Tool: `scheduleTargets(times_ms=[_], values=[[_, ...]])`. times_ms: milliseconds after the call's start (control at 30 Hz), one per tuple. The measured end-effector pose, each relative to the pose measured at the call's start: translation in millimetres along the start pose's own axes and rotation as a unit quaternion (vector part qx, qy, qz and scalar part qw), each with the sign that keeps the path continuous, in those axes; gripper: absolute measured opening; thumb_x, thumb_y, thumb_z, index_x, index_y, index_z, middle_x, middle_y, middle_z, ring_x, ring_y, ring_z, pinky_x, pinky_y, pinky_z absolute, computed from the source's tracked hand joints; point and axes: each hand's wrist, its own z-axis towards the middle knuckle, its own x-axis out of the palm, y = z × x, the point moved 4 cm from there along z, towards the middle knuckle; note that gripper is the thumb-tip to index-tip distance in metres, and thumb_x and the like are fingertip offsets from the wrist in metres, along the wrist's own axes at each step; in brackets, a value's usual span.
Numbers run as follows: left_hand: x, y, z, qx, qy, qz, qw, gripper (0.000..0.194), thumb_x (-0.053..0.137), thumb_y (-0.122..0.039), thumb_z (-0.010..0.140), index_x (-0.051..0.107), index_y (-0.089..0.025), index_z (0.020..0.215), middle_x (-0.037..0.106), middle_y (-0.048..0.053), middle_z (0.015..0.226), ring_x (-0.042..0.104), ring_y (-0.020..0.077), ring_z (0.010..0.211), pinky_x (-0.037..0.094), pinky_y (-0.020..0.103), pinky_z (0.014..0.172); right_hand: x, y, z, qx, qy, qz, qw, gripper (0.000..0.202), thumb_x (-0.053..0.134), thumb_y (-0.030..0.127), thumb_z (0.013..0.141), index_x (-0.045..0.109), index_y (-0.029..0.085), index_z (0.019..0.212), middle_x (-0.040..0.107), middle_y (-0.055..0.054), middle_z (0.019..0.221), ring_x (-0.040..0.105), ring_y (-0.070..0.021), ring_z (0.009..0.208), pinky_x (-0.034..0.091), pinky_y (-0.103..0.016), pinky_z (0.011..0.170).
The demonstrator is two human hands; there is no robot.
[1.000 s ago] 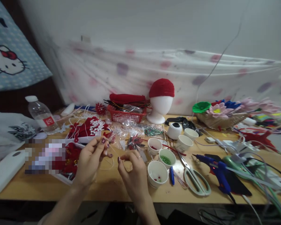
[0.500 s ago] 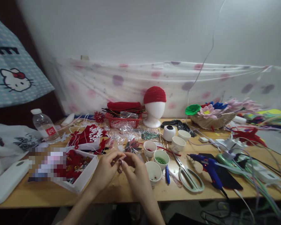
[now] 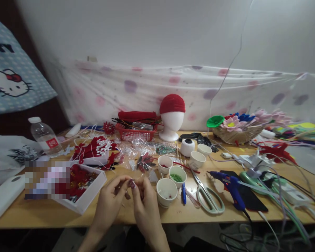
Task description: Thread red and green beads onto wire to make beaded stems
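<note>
My left hand [image 3: 110, 199] and my right hand [image 3: 145, 201] meet fingertip to fingertip above the table's front part. Both are closed in a pinch, and whatever sits between the fingertips is too small and hidden to make out. Just right of my right hand stands a paper cup [image 3: 166, 192] with a few small dark red beads in it. Behind it are a cup of green beads [image 3: 176, 177] and a cup of red beads [image 3: 165, 164]. Left of my left hand lies a white box [image 3: 90, 192] holding red and gold pieces.
Scissors [image 3: 211, 201], a blue pen [image 3: 183, 193] and a blue glue gun [image 3: 232, 189] lie to the right, among power strips and cables. Behind are a red basket [image 3: 136, 134], a white foam head [image 3: 172, 122] with a red cap, and a plastic bottle [image 3: 45, 138].
My hands stay pinched together and have shifted slightly left and down in the picture, with the fingertips closer. The whole view has drifted a little too.
</note>
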Motion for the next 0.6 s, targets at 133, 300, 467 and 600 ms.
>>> scheduleTargets(times_ms=[133,300,467,600], values=[[-0.9,0.6,-0.9,-0.017,0.009,-0.034,0.999,0.018,0.069,-0.036,0.079,0.072,-0.019,0.079,0.070,0.001,0.071,0.063,0.0138,0.049,0.053,0.023,0.048,-3.1,0.3,-0.3,-0.003,0.002,-0.006,1.000,0.016,0.048,0.029,0.096,0.056,0.018,0.088,0.065,-0.003,0.080,0.060,-0.0151,0.068,0.045,-0.024,0.061],[-3.2,1.2,0.5,-0.024,-0.006,-0.070,0.997,0.015,0.072,-0.033,0.075,0.075,-0.019,0.077,0.070,0.001,0.071,0.062,0.0123,0.048,0.054,0.022,0.049,-6.5,2.5,0.7,-0.012,-0.018,-0.027,0.999,0.019,0.050,0.028,0.095,0.061,0.017,0.085,0.054,0.003,0.064,0.045,-0.0107,0.054,0.033,-0.022,0.049],[-5.2,12.7,1.7,-0.078,-0.018,-0.151,0.985,0.016,0.082,-0.030,0.066,0.080,-0.018,0.076,0.071,0.001,0.068,0.059,0.0094,0.048,0.052,0.019,0.049,-13.9,6.2,0.1,-0.024,-0.041,-0.038,0.998,0.022,0.052,0.029,0.095,0.067,0.016,0.086,0.046,0.005,0.058,0.036,-0.0101,0.050,0.027,-0.023,0.047],[-2.5,21.2,-0.4,-0.155,-0.017,-0.270,0.950,0.029,0.090,-0.037,0.056,0.080,-0.017,0.073,0.066,-0.001,0.056,0.053,0.0070,0.042,0.047,0.017,0.041,-16.4,8.8,-0.9,-0.034,-0.053,-0.031,0.998,0.019,0.058,0.030,0.092,0.071,0.017,0.088,0.055,0.002,0.062,0.044,-0.0114,0.053,0.035,-0.024,0.051]])
